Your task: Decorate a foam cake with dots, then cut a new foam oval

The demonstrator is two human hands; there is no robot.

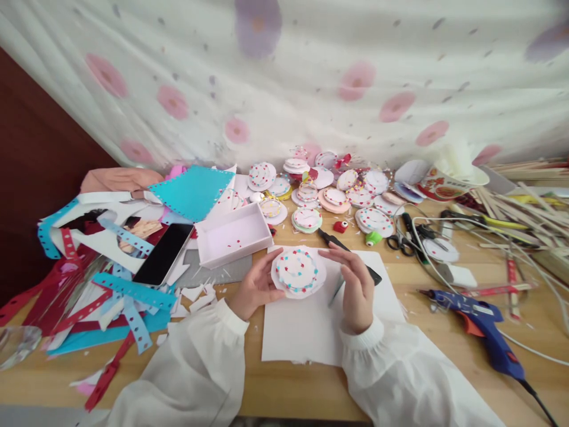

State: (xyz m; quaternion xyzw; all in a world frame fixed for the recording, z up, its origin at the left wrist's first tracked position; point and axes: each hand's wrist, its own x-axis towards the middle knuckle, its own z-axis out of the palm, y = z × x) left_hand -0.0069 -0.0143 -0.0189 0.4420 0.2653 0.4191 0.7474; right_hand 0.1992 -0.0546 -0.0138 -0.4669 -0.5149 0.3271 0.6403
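In my left hand (258,282) is a small round white paper cake (297,270), dotted with red and blue stars along curved lines. The thumb lies on its near left edge and the fingers curl round the far left side. My right hand (355,287) is at the other side, fingers stretched out, the index fingertip close to the disc's right edge; whether it touches I cannot tell. A thin teal pointed tool (336,292) shows beside the right palm, its upper part hidden. White paper (302,338) lies beneath both hands.
An open pinkish box (235,236) stands behind my left hand, a phone (164,254) and cut paper scraps to its left. Several decorated paper discs (306,219) line the back. At right are a blue glue gun (482,323), scissors (402,244), a white cable and sticks.
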